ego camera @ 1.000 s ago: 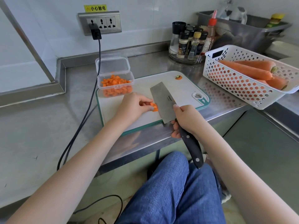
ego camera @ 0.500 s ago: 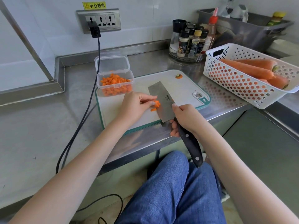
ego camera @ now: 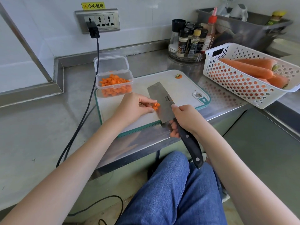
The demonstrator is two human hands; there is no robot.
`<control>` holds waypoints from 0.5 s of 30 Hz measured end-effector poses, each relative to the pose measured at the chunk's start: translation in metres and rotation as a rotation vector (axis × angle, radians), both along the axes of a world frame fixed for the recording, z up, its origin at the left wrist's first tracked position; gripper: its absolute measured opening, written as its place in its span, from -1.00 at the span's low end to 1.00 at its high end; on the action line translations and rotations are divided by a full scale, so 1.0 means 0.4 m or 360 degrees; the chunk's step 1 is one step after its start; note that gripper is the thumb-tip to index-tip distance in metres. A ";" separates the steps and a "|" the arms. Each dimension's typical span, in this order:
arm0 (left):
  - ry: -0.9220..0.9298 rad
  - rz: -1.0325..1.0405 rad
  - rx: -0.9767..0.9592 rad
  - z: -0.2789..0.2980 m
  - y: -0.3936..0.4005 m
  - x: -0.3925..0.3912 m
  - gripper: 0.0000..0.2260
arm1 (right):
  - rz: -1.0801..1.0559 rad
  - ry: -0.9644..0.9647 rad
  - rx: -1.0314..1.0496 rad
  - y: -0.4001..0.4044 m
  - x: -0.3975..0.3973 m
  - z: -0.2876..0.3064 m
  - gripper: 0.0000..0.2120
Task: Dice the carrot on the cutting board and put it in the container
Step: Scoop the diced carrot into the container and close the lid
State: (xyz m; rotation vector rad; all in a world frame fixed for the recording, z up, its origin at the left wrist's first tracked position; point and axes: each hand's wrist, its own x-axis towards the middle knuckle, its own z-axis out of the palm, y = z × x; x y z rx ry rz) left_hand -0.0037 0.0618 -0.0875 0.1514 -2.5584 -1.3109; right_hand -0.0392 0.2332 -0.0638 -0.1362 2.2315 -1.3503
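A white cutting board point(ego camera: 183, 85) with a teal rim lies on the steel counter. My right hand point(ego camera: 185, 119) grips the black handle of a cleaver point(ego camera: 160, 103), whose blade stands on the board. Right against the blade's left side sits a small clump of carrot pieces point(ego camera: 155, 106), and my left hand point(ego camera: 136, 106) holds them with its fingertips. A clear plastic container point(ego camera: 114, 86) full of diced carrot stands on the board's far left corner. A carrot end point(ego camera: 178, 76) lies near the board's far edge.
The container's lid point(ego camera: 112, 64) lies behind it. A white perforated basket point(ego camera: 240, 78) with whole carrots sits to the right. Spice bottles point(ego camera: 191, 41) stand at the back, with a grey tub point(ego camera: 243, 28) behind. A black power cable point(ego camera: 90, 88) hangs left of the board.
The cleaver has shifted slightly between cuts on the carrot pieces. My left hand has stayed on them, its fingers sliding a little left.
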 end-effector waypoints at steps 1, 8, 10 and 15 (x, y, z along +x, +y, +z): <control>0.0014 0.0012 -0.0002 -0.001 0.002 -0.003 -0.73 | -0.0003 -0.0006 -0.0007 -0.001 0.000 0.000 -0.56; 0.0118 0.0032 -0.0054 -0.011 0.013 -0.023 -0.80 | -0.0017 -0.0032 -0.0009 0.003 -0.007 -0.001 -0.54; 0.0140 -0.0015 -0.0149 -0.003 0.011 -0.031 -0.81 | -0.0027 -0.0050 -0.0051 0.004 -0.009 -0.002 -0.56; 0.0229 -0.0113 -0.0339 0.058 -0.010 -0.050 -0.82 | -0.0021 -0.0021 -0.0109 -0.004 -0.027 0.038 -0.59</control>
